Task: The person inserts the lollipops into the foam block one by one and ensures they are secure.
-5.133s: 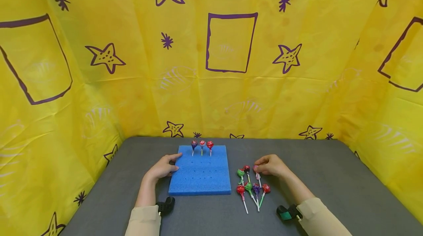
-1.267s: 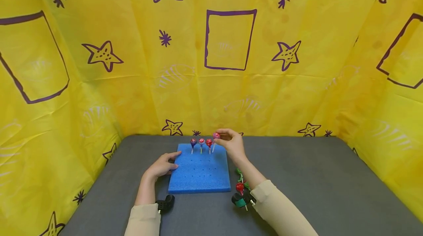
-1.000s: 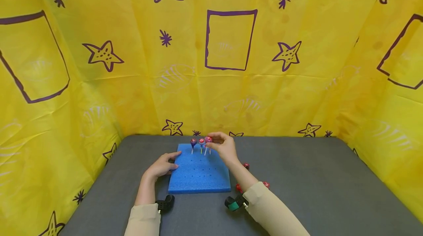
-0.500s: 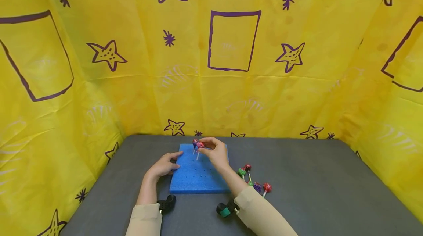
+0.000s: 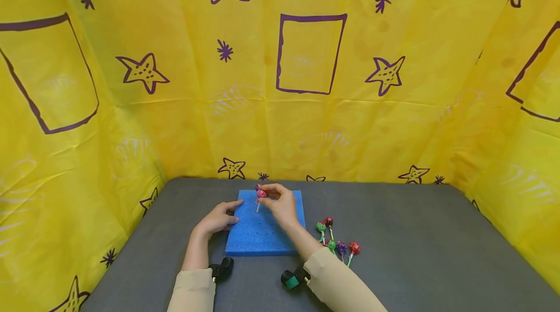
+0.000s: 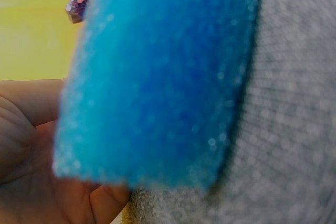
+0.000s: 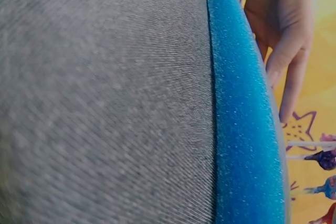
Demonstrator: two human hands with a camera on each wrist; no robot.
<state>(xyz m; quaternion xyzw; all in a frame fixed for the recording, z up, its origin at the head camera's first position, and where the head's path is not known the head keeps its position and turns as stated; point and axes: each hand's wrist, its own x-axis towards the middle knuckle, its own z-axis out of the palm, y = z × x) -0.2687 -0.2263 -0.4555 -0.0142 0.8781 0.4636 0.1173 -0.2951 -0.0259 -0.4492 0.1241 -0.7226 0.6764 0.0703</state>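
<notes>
1. Left hand, lower centre-left of the head view: fingers straight, resting flat on the left edge of the blue foam block. It holds nothing. Risk, as I judge it: the light foam could slide on the grey table if this hand lifts.
2. Foam block: square slab with a coarse open-cell texture and rows of small holes. A stick that misses a hole may tear the foam or lean.
3. Right hand, just right of that, above the block's far half: fingertips pinch a pink lollipop, stick pointing down. Planted lollipops stand close behind and could get knocked.
4. Loose lollipops, lower centre-right: round foil-wrapped heads on thin sticks, lying on the woven cloth.
</notes>
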